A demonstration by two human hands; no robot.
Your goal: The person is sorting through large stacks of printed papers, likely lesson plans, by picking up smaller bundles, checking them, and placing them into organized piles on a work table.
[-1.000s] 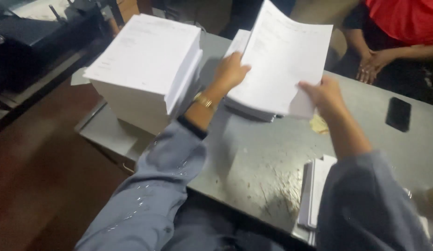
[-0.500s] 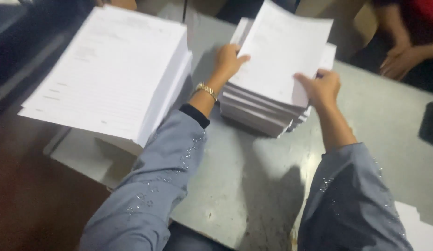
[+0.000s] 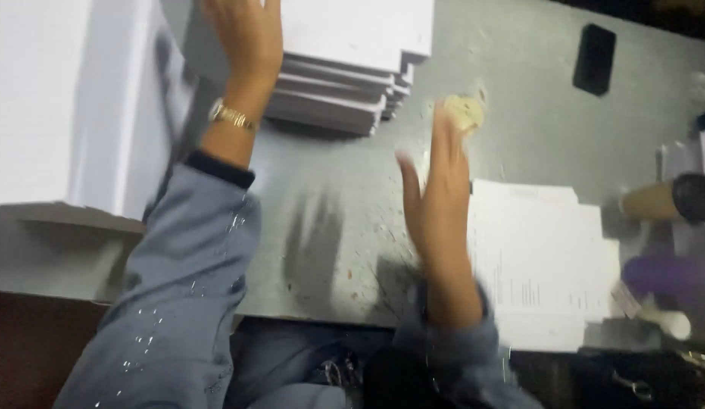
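Observation:
My left hand rests flat against the left side of a stack of white paper bundles at the far edge of the grey table; a gold watch is on that wrist. My right hand hovers above the table with fingers spread and nothing in it, blurred by motion. It is just left of a low pile of printed sheets lying near the table's front edge.
A tall white paper stack fills the left side. A black phone lies at the far right. A brown roll with a dark end, a crumpled scrap and blurred small items sit at the right.
The view has tilted down and moved closer. My right hand has left the paper stack and come back toward me over the table. My left hand stays on the stack.

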